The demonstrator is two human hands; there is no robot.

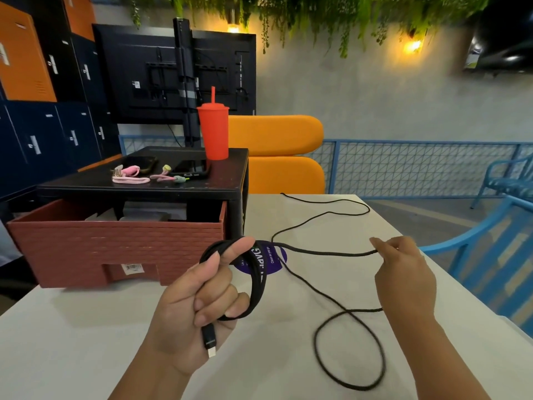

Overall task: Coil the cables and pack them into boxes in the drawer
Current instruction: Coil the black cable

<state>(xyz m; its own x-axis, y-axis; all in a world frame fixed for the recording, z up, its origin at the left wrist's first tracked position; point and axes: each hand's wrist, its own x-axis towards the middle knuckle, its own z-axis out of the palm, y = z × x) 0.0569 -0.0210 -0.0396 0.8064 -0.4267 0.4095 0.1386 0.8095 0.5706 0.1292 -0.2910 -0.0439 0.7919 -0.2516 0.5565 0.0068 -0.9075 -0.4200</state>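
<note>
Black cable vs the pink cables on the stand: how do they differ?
The black cable is long and half coiled, its rest loose over the table; the pink cables are shorter, bundled. The left hand and right hand hold the black cable; the pink cables lie on the stand. Both are cables.

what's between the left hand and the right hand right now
In the head view, a stretch of the black cable spans from the coil in the left hand to the pinching right hand, above the white table and its purple sticker.
</note>
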